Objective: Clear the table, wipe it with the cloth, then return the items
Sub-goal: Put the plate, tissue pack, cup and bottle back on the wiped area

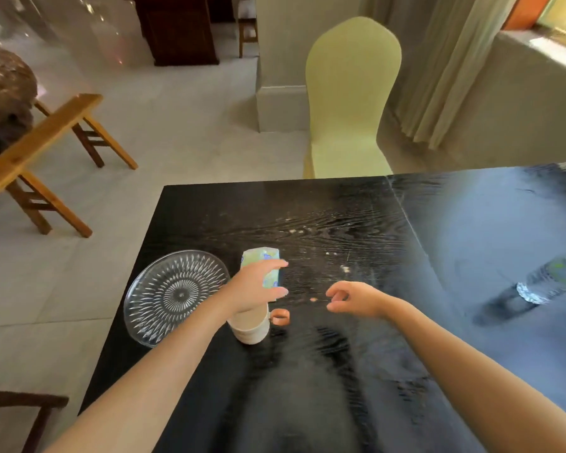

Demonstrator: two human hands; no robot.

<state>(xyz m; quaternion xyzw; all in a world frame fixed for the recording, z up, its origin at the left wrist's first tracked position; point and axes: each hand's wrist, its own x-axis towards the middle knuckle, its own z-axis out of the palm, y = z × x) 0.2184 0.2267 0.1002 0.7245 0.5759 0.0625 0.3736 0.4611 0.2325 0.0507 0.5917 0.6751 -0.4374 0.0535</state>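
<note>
Gripping the tissue pack (264, 268) with my left hand (255, 287), right hand (352, 299) loosely curled, empty; lift straight, clearing the cup (250, 326).

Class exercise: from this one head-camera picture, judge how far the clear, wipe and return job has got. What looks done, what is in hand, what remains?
Nothing looks finished. Crumbs still dot the black table, and no cloth is in view. The left hand has its grip around a tissue pack; the right hand is empty. The glass plate, cup and bottle are still on the table.
</note>
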